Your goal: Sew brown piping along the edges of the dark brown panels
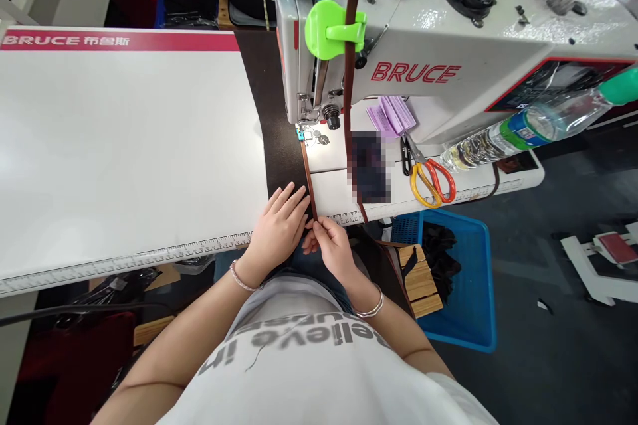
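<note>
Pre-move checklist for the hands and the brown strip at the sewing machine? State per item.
1. brown strip runs straight from the presser foot to the table edge: ok.
2. left hand flat on the table, fingertips against the strip: ok.
3. right hand pinches the strip at the table edge: ok.
4. Both hands well short of the presser foot: ok.
5. Needle up or down: cannot tell.
6. scissors lie to the right, apart from the strip: ok.
</note>
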Demonstrator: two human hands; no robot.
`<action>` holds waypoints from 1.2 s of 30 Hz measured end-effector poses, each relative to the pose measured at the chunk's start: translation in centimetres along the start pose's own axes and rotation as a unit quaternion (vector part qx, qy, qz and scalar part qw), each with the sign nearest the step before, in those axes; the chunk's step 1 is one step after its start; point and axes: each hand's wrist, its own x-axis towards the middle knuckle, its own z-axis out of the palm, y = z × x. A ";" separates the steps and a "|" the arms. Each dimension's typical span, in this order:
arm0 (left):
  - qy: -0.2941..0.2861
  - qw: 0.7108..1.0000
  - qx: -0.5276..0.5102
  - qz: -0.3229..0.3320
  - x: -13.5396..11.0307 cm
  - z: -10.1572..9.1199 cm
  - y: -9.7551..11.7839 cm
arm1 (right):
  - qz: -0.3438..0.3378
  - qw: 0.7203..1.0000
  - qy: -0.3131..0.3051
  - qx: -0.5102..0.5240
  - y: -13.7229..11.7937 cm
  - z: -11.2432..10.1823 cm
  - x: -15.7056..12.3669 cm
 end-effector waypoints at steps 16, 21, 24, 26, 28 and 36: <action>0.003 1.000 -0.001 -0.002 -0.2 0.0 0.0 | 0.002 1.000 -0.001 -0.005 0.0 0.0 -0.1; -0.001 1.000 -0.010 -0.008 -0.2 0.0 -0.1 | 0.003 1.000 -0.002 -0.002 -0.1 0.1 -0.1; -0.003 1.000 -0.023 -0.013 -0.2 0.0 -0.1 | 0.004 1.000 0.002 -0.006 -0.1 0.1 -0.1; -0.004 0.999 -0.029 -0.016 -0.2 0.0 0.0 | 0.005 1.000 0.003 -0.008 -0.1 0.1 -0.1; -0.006 0.999 -0.029 -0.017 -0.2 0.0 0.0 | 0.005 1.000 0.003 -0.007 -0.2 0.1 -0.1; -0.015 1.000 -0.010 -0.012 -0.3 0.0 -0.1 | 0.002 1.000 0.005 -0.008 -0.1 0.1 -0.1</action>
